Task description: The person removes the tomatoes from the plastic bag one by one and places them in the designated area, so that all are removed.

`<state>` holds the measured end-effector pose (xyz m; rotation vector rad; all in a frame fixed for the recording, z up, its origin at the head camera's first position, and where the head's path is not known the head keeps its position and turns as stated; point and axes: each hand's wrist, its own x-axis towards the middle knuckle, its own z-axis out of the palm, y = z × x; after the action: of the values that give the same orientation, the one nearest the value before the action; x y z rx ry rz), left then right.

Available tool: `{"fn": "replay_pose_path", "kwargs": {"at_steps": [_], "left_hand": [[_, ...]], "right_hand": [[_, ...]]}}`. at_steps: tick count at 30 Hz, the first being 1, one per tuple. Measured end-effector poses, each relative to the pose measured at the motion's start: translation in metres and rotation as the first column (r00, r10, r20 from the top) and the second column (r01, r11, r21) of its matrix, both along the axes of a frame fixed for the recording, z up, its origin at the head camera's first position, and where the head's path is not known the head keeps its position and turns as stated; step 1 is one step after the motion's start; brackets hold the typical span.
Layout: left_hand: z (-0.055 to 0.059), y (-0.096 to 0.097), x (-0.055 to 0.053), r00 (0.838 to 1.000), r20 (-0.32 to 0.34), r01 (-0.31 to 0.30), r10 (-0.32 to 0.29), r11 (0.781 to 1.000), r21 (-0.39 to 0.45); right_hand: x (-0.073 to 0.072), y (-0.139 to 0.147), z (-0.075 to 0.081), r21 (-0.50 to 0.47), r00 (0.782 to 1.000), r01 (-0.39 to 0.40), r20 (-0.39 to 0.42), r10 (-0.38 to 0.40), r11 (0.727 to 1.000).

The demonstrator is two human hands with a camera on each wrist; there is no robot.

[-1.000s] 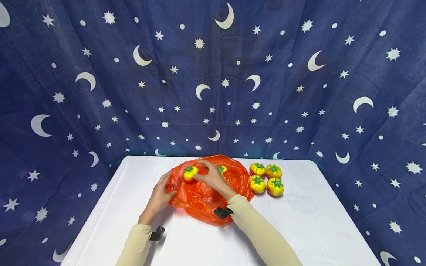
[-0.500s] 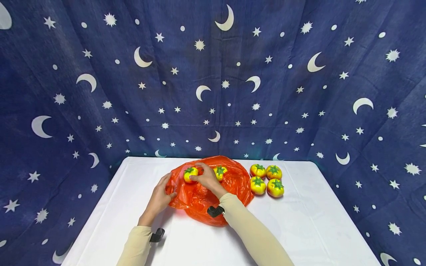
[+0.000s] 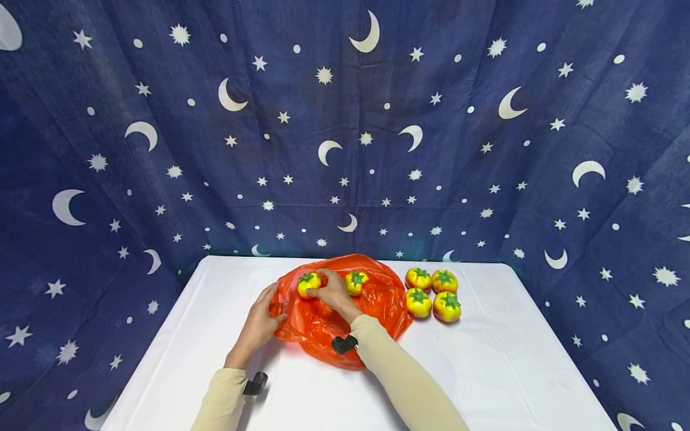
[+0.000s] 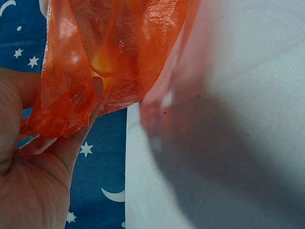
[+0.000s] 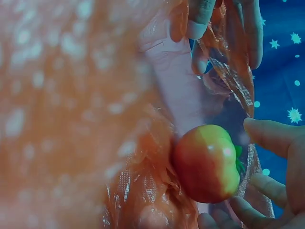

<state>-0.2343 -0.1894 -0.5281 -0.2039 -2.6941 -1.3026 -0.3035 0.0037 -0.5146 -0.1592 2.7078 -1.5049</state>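
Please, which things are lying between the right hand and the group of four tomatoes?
In the head view, one tomato and crumpled film of the red plastic bag lie between the right hand and the four tomatoes.

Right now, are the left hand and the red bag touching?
Touching: the left wrist view shows the left hand holding the red bag, its plastic between the fingers.

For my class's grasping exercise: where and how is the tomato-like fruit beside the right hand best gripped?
Probably around the rounded sides of the fruit, coming from above and right: its leafy top faces up, while the left hand holds the red bag at left.
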Motion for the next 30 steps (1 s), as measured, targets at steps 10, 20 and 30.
{"fn": "replay_pose_path", "kwargs": {"at_steps": [10,20,30], "left_hand": [[-0.002,0.001,0.001,0.999,-0.040,-0.004,0.004,1.000,-0.009],[-0.002,0.003,0.002,0.999,-0.046,-0.013,0.013,1.000,-0.008],[0.001,0.002,0.002,1.000,0.003,-0.009,0.009,1.000,-0.013]], "right_hand": [[-0.004,-0.005,-0.009,0.017,1.000,-0.013,-0.002,0.013,1.000],[-0.006,-0.008,-0.015,0.001,1.000,0.015,0.017,-0.015,1.000],[-0.006,-0.009,-0.018,0.020,1.000,0.004,-0.002,-0.004,1.000]]}}
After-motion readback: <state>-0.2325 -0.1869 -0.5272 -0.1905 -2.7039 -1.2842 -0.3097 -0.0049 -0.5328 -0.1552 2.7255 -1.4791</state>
